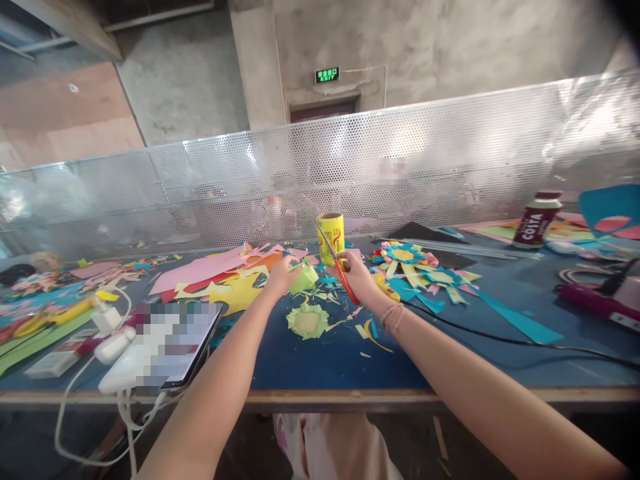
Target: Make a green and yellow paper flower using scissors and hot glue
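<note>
Some green paper [305,280] is pinched in the left hand [283,276]; the right hand [358,272] holds red scissors [344,280] near a yellow tube [337,228].

"EXIT" on sign [327,75], "COSTA" on bottle [537,221]

- My left hand [284,275] partly hides the light-green paper piece [305,280].
- My right hand [358,275] covers some of the red-handled metal scissors [344,280].
- My view's right edge cuts off the purple plastic tool [595,305].
</note>
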Demonstrator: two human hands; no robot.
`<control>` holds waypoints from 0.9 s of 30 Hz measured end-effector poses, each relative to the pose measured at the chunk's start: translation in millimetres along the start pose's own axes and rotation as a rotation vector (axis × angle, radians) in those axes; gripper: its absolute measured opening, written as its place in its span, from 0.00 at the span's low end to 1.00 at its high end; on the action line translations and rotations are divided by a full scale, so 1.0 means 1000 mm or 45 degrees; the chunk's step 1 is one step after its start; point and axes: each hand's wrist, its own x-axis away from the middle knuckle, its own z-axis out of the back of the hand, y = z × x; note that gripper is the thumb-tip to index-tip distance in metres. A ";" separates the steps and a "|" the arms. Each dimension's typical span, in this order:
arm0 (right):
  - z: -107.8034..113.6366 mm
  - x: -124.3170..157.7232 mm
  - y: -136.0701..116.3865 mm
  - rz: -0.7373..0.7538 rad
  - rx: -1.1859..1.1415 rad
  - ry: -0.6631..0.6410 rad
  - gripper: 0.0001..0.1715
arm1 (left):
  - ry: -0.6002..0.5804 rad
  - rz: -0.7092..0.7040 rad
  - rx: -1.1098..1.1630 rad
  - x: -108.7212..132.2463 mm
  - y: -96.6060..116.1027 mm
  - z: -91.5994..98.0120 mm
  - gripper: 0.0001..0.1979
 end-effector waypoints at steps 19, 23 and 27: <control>0.002 0.027 -0.034 -0.029 0.328 -0.324 0.15 | 0.254 -0.188 0.448 -0.002 -0.007 0.027 0.24; 0.002 0.027 -0.034 -0.071 0.264 -0.319 0.17 | 0.178 -0.245 0.487 0.001 -0.001 0.026 0.26; 0.001 0.029 -0.035 -0.055 0.170 -0.362 0.17 | 0.090 -0.288 0.488 0.002 0.002 0.022 0.27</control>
